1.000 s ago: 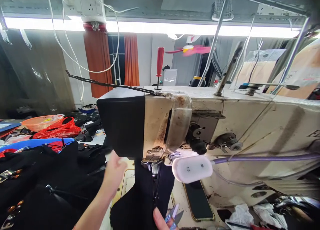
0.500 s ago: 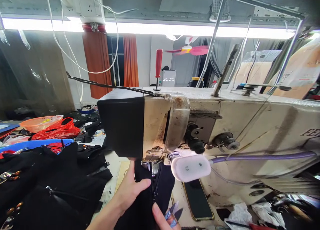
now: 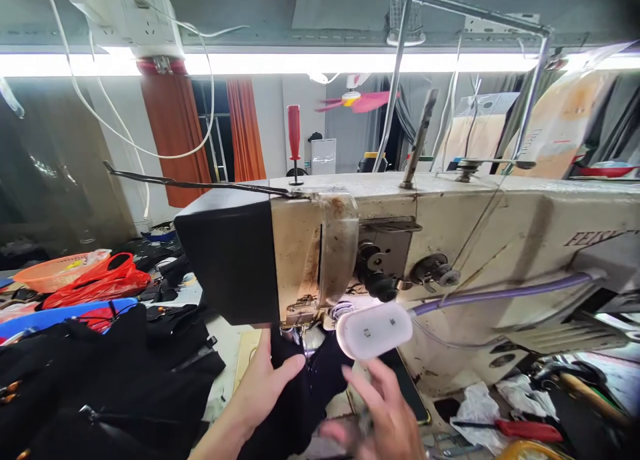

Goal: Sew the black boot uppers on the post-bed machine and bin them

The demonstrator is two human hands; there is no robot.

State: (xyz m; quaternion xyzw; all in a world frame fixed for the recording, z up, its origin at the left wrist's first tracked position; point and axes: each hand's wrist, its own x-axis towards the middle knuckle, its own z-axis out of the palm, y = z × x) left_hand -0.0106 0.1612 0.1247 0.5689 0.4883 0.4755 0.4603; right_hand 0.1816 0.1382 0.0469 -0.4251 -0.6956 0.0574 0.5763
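Note:
My left hand point(image 3: 260, 387) lies on black fabric point(image 3: 287, 417) beneath the head of a sewing machine point(image 3: 303, 247). Its thumb and forefinger are spread, close to the metal presser foot point(image 3: 311, 341); other fingertips are hidden behind the machine head. A zipper seems to run along the fabric. To the right, my right hand point(image 3: 387, 407) is raised off the cloth below a white lamp point(image 3: 377, 330), smeared by motion. A blurred grey shape in its palm looks like the thread snips point(image 3: 363, 423). The hand partly covers a dark phone point(image 3: 413, 388).
Black garment pieces point(image 3: 135, 380) with metal fittings pile up at the left. Behind them are a blue tray point(image 3: 30, 321), a red plastic bag point(image 3: 105, 280) and an orange basket point(image 3: 47, 273). A red-handled tool point(image 3: 530, 430) lies at the right near crumpled white plastic point(image 3: 477, 407).
My right hand has let go of the fabric's right side and moved up and right, towards the lamp. My left hand keeps its place on the fabric. The view has shifted a little to the right.

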